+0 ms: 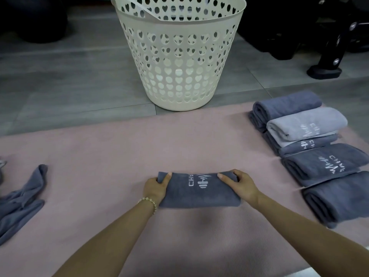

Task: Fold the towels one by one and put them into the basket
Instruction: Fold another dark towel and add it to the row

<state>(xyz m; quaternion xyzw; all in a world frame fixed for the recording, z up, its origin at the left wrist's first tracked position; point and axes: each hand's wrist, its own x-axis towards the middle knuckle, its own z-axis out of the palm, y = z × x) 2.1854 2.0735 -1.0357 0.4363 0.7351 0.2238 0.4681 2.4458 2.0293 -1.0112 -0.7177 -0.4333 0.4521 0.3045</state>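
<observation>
A dark grey folded towel [199, 194] with white lettering lies on the pink mat [119, 152] in front of me. My left hand [156, 186] grips its left end, thumb on top. My right hand [238, 183] grips its right end the same way. A cream basket [179, 56] with heart-shaped holes stands on the grey floor beyond the mat, straight ahead. A crumpled grey towel [22, 200] lies unfolded at the left edge of the mat.
Several folded grey towels [311, 140] sit in a row along the right side of the mat. Black equipment with a foot [327, 64] stands at the back right. A dark round object [40, 21] is at the back left.
</observation>
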